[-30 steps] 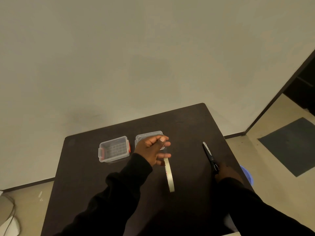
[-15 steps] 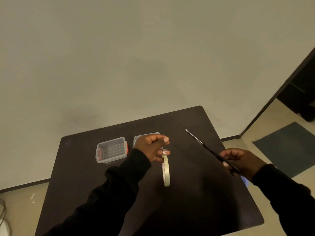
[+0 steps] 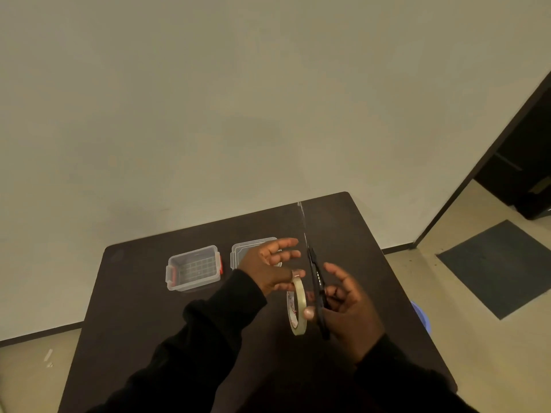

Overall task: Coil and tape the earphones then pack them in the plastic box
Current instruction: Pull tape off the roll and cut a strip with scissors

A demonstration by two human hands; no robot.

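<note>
On the one dark square bench (image 3: 149, 308): one clear plastic box with red latches (image 3: 193, 268), one clear plastic lid (image 3: 243, 248), one roll of clear adhesive tape (image 3: 298, 305) and one pair of black-handled scissors (image 3: 316, 281). Two hands in black sleeves, one left hand (image 3: 268, 269) and one right hand (image 3: 348, 308). On the floor: one dark rectangular mat (image 3: 501, 263) and one blue round plastic object (image 3: 422, 317), partly hidden by the bench.

Clear glossy plastic box (image 3: 193, 268) — matt dark table (image 3: 143, 308) — shiny tape (image 3: 298, 308)
</note>
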